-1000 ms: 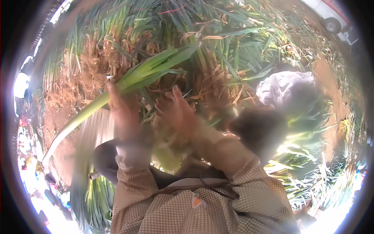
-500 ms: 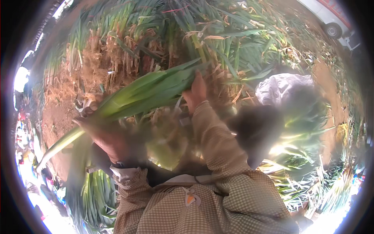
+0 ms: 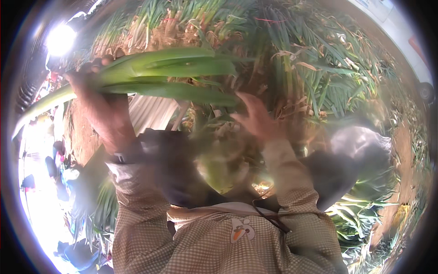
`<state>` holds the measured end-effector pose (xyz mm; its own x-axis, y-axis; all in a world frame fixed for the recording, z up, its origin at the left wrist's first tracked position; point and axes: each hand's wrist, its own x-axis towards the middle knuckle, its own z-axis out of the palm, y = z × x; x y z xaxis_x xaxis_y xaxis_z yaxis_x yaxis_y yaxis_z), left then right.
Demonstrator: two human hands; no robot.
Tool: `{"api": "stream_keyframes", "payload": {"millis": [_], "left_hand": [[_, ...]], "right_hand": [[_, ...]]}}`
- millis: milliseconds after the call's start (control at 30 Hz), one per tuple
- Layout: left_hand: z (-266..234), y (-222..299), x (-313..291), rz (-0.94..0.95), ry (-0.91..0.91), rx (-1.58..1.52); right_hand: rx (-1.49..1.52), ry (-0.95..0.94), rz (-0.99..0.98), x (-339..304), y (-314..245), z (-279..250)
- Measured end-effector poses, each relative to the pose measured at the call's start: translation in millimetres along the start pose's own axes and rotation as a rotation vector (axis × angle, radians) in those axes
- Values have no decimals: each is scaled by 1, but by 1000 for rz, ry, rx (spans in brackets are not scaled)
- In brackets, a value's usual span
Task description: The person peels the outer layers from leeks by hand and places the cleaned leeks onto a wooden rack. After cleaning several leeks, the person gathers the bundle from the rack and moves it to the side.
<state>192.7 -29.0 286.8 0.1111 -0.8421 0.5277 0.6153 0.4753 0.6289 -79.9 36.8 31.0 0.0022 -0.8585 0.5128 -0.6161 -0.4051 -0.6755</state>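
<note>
A long leek (image 3: 164, 68) with broad green leaves lies almost level across the upper left, its pale stem end pointing down to the left. My left hand (image 3: 102, 109) is closed around its stem. My right hand (image 3: 259, 118) is beside the leaf tips with thumb and fingers apart, holding nothing. Below and between my hands is a blurred pale green shape (image 3: 221, 169) that I cannot make out.
Piled leeks (image 3: 315, 55) spread across the back, with more bunches at lower right (image 3: 351, 219) and lower left (image 3: 106, 201). A pale striped piece (image 3: 153, 112) lies behind my left wrist. Whitish cloth (image 3: 360, 141) is at right; a white vehicle (image 3: 401, 27) stands far right.
My left hand has moved up and left with the leek, which is now nearer level. My right hand has come off the leaf ends and its fingers are spread. The view has shifted.
</note>
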Motion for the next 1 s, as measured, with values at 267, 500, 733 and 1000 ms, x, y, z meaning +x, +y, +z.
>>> {"api": "stream_keyframes", "payload": {"millis": [267,500,733,1000], "left_hand": [[18,10,-22,-116,95,-93],[-6,7,-29,0,57,284],[-21,31,0,184,-9,413],[-73,206,132,848,-141,1528]], "right_hand": [[565,308,-156,84,-116,60],[-62,99,-208,84,-128,75],[-471,-303,211,49,2,123],[-434,-749,270,-142,83,152]]}}
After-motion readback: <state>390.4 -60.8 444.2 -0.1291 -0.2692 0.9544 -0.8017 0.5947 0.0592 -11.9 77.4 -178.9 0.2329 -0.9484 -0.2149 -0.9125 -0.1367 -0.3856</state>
